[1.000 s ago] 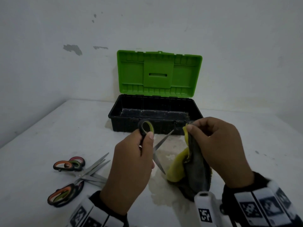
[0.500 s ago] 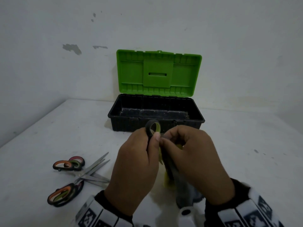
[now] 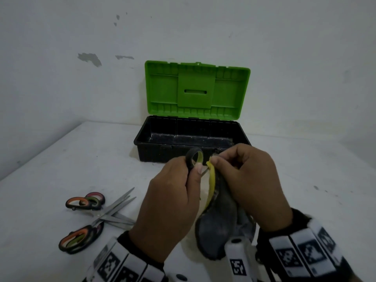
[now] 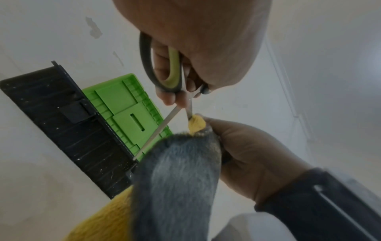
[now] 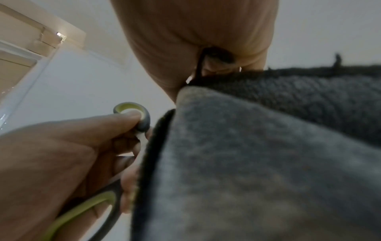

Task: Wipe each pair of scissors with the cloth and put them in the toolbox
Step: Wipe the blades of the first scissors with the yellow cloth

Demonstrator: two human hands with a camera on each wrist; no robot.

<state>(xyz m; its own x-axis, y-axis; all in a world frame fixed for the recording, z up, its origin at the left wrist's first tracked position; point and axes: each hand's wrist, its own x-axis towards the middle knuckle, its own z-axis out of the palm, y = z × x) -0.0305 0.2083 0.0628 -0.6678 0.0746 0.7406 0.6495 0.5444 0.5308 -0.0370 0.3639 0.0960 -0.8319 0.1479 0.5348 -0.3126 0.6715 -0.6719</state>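
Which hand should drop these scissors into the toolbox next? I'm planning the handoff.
Left, probably: the left hand already grips the scissors by their handles, near the open toolbox; the right hand pinches the cloth.

We see the toolbox (image 3: pixel 191 145) at the table's (image 3: pixel 61 159) back against the wall, lid up, our hands (image 3: pixel 168 200) before it (scissors left, cloth (image 3: pixel 219 220) right), spare scissors (image 3: pixel 97 212) lying crossed front left.

Cloth (image 4: pixel 175 179) hides one scissor blade (image 4: pixel 190 111); floor pile count unclear.
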